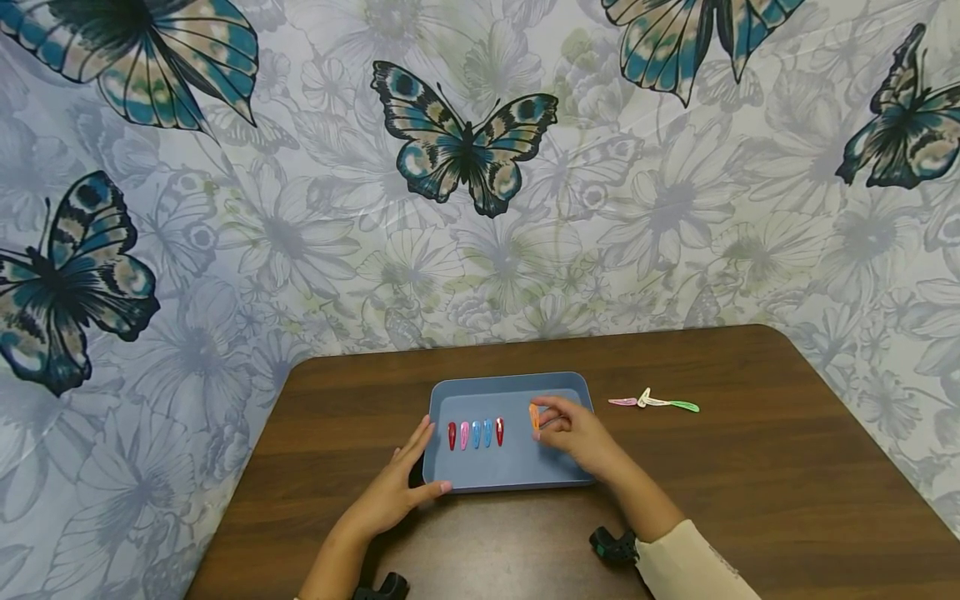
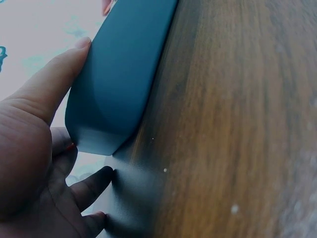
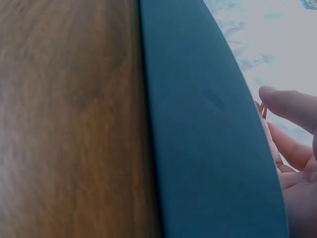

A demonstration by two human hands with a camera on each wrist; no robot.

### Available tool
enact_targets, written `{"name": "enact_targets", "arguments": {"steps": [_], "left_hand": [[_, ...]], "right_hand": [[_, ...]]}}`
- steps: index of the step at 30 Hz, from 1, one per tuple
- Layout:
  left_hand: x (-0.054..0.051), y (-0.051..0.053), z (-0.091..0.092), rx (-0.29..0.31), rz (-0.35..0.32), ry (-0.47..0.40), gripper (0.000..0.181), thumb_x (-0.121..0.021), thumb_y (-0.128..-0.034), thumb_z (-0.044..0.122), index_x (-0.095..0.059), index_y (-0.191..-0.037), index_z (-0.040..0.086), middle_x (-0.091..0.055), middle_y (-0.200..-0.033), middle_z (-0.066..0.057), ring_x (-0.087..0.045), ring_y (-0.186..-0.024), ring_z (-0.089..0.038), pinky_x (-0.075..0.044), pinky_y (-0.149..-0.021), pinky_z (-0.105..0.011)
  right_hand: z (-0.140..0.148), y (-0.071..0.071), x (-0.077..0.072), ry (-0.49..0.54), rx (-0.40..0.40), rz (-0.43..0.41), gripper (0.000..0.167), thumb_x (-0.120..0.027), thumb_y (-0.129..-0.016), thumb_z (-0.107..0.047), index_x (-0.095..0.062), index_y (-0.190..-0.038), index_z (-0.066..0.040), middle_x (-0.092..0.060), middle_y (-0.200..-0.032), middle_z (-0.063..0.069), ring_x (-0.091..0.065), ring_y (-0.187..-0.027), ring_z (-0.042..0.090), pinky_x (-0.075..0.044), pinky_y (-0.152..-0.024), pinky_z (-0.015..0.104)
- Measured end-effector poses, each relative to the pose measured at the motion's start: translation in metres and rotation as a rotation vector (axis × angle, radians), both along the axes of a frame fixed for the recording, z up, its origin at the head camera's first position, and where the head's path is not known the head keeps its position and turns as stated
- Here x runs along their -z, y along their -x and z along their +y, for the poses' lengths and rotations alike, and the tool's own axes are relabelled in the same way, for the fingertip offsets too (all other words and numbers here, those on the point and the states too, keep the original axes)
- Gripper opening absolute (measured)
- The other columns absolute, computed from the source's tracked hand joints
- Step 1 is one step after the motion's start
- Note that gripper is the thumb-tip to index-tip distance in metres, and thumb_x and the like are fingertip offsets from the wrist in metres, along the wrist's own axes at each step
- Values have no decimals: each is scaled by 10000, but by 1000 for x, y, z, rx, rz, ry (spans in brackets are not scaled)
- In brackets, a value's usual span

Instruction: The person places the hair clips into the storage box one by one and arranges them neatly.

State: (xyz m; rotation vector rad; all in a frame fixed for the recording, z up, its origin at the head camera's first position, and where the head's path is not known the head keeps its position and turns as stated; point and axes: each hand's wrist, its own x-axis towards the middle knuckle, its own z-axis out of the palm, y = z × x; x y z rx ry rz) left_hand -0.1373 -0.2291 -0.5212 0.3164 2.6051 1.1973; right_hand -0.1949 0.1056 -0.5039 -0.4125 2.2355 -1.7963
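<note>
- Orange hair clip (image 1: 535, 417) is being held at the right part of the blue tray (image 1: 491, 475), which is resting on the wooden table (image 1: 780, 475), the largest thing at work here.
- Blue tray is lying with its long sides running left to right, its bare floor showing between the clips and the near rim.
- Left hand (image 1: 397, 492) is bracing the tray's near left corner: the thumb is touching the near rim, and the other fingers are spreading along the left side.
- Right hand (image 1: 573, 429) is pinching the orange clip between thumb and fingertips; how the remaining fingers are bending, I cannot fully tell.
- Row of five clips (image 1: 476, 434) is standing in the tray's left half, red, pink, blue, blue, red, each long axis pointing from near to far.
- Loose clips (image 1: 671, 404), pink, pale and green, are lying right of the tray in a touching cluster, mostly sideways, the green one pointing right.
- Orange clip: I would be pinching lightly, steadying the tray and matching the row's spacing. Its long axis is running near to far, roughly parallel with the row; which end is narrower, I cannot tell, nor whether it is touching the tray floor.
</note>
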Motion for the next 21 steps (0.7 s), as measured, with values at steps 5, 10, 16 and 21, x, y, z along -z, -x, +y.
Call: {"name": "enact_targets", "arguments": {"steps": [5,10,16,21], "left_hand": [[0,0,1,2,2,-3,969,-732,-908,457,-128,-1641,271,3,-1726,79,-36,-1588,-349,58,-1230,-672],[0,1,0,3,8,2,976,-733,-902,471,-129,-1641,267,4,-1726,80,-46,-1590,-331,52,-1239,-658],[1,1,0,0,15,5,972,-737,-900,467,-142,-1640,261,-7,-1728,66,-52,-1588,-351,53,-1230,-671],[1,0,0,2,21,1,981,-742,-895,471,-141,-1641,259,-9,-1728,67,-53,-1589,-338,43,-1237,-664]], "right_hand": [[-6,1,4,-30,-5,10,561,-742,-891,-66,-543,-1409,19,-643,-1098,195,-649,-857,107,-521,-704,182],[-11,3,5,-82,24,34,411,-724,-896,-58,-625,-1285,29,-696,-1052,161,-659,-850,115,-523,-693,192],[-17,3,6,-154,91,36,317,-739,-889,-52,-674,-1192,19,-712,-967,97,-648,-804,100,-519,-680,192],[-24,3,7,-194,98,31,296,-747,-891,-72,-689,-1173,-6,-709,-944,67,-630,-770,86,-508,-657,202]]}}
